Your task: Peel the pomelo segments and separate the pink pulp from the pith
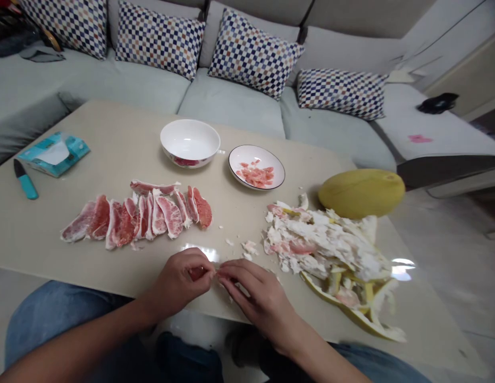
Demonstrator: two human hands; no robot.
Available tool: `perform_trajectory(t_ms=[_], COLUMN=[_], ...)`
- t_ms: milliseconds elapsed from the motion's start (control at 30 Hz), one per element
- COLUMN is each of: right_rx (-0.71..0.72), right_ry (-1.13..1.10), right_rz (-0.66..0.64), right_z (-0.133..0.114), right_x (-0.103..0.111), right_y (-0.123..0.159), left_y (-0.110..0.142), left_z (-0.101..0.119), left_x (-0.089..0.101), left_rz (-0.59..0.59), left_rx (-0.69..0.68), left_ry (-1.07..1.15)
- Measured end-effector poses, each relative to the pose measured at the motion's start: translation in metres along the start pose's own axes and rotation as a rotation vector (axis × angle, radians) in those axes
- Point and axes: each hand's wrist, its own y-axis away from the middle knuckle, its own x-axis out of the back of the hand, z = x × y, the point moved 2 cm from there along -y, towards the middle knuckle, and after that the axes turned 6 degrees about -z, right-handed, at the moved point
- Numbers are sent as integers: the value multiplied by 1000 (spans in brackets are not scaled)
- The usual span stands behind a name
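Observation:
My left hand (pixel 183 279) is closed near the front edge of the table, and a bit of red pomelo flesh (pixel 196 273) shows inside its curled fingers. Fingertip to fingertip with it, my right hand (pixel 257 292) pinches at the same spot; what lies between its fingers is too small to make out. Beyond my left hand, a row of pomelo segments (pixel 167 215) rests on the table, some still in whitish skin. A shallow plate (pixel 277 171) farther back holds pieces of peeled pink flesh. Small white scraps (pixel 249 248) lie just past my fingers.
To the right is a heap of pomelo peel and pith (pixel 322 244), with a whole yellow pomelo (pixel 361 192) behind it. A white bowl (pixel 190 139) stands at the back. A tissue pack (pixel 55 153) and a teal-handled knife (pixel 27 183) lie left. The sofa (pixel 231 109) borders the table.

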Motion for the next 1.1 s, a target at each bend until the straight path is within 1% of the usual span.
perform_trajectory(t_ms=[100,167,233,333,400,467,500,567,667,767,900,1000,1100], right_rx=[-8,-35,-108,-258,-302,-283,-258,-208,-170,-150,-136,-185,-315], right_ry=[-39,-108,-199,-306,-328,-315,-300,-266,-223,-211,-210,-242,-319], right_rz=[-1,-7,-14,-20,-19,-14,-10,-1,10,25,22,0,-26], right_z=[-1,-2,-1,1,3,3,3,3,2,1,0,0,1], right_x=[1,3,4,6,7,7,7,6,5,3,2,2,3], right_y=[-1,-3,-4,-6,-5,-5,-5,-5,-6,-5,-5,-6,-7], left_y=[-1,-1,-3,-6,-7,-6,-5,-3,1,3,3,3,2], left_z=[-3,-6,-9,-11,-9,-6,-4,-1,0,0,0,2,2], left_x=[1,2,3,4,5,4,4,3,2,2,2,3,4], left_rz=[-14,-29,-40,-68,-108,-132,-123,-76,-3,36,44,48,65], left_rx=[31,62,97,157,193,193,174,107,-18,-120,-209,-212,-141], left_ry=[54,129,219,332,364,331,284,151,-35,-130,-215,-230,-175])
